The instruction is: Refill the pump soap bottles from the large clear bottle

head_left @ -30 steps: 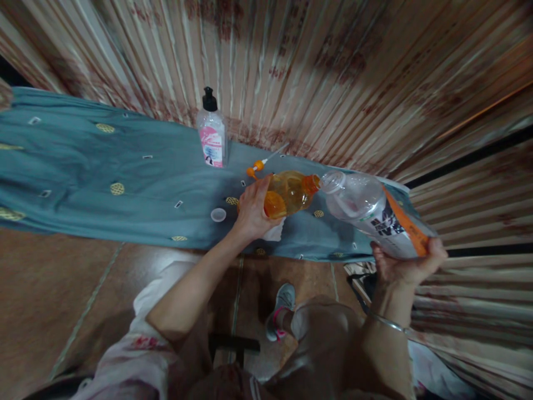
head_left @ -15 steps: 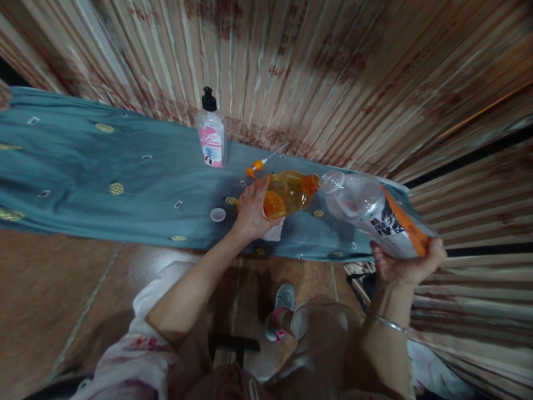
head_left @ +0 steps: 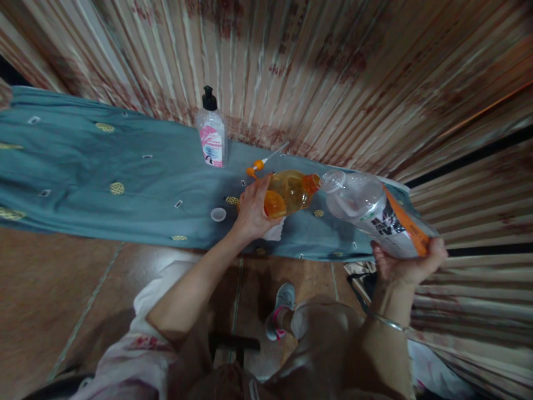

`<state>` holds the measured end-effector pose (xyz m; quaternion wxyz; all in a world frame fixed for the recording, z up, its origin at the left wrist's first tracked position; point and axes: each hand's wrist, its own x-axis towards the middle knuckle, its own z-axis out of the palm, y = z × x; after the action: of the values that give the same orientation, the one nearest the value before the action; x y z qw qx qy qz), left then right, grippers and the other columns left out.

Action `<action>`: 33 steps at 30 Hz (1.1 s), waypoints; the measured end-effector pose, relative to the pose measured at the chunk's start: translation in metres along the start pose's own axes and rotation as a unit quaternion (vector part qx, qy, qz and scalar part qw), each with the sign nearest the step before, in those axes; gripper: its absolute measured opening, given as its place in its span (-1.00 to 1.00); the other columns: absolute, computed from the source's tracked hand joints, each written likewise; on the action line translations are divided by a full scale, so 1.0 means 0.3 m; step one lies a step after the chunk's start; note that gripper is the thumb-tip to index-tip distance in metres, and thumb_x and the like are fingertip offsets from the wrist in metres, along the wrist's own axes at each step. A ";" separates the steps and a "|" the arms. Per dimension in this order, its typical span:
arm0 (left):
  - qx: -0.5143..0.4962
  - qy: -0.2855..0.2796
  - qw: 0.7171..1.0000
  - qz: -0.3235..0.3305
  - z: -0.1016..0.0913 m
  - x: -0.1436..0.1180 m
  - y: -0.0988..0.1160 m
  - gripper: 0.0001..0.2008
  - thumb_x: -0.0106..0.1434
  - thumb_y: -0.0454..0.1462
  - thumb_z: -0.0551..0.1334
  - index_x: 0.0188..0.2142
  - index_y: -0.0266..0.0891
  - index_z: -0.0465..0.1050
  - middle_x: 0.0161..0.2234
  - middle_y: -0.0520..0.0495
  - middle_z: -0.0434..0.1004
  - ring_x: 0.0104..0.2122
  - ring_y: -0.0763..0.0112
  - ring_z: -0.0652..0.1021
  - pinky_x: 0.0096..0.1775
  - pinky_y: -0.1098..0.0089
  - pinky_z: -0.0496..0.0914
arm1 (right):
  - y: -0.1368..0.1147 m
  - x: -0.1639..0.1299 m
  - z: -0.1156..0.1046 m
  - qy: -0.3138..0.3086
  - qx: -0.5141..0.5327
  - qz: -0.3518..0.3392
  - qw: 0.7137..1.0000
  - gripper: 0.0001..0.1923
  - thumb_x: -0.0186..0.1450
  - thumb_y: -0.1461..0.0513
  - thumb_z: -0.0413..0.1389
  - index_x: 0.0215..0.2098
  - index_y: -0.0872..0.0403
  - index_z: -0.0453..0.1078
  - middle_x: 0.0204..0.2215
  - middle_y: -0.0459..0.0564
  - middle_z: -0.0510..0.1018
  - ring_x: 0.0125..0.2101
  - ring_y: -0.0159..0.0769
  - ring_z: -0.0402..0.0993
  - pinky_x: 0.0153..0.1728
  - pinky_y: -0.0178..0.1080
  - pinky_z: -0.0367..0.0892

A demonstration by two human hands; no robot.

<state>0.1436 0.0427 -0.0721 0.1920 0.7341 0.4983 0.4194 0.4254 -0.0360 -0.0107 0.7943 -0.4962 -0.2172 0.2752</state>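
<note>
The left hand (head_left: 251, 214) grips the orange bottle (head_left: 289, 193), tipped right. Its mouth touches the clear bottle (head_left: 366, 214), gripped by the right hand (head_left: 406, 264).

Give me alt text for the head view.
The right hand tips a large clear bottle, neck to neck with an orange bottle held by the left hand on a teal cloth.
</note>
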 end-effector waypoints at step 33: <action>0.008 0.022 1.000 0.018 0.011 -0.002 -0.009 -0.04 -0.08 -0.17 0.42 0.25 -0.19 0.01 0.14 -0.24 0.30 0.12 -0.04 0.35 0.09 0.00 0.28 | 0.005 0.000 -0.003 -0.028 -0.026 -0.028 0.999 -0.40 -0.10 -0.14 0.09 -0.25 0.10 0.41 -0.47 -0.09 0.41 -0.62 -0.33 0.37 -0.83 -0.32 0.23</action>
<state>0.1447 0.0439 -0.0762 0.1671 0.7353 0.4924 0.4347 0.4257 -0.0361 -0.0124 0.7821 -0.5028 -0.2601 0.2603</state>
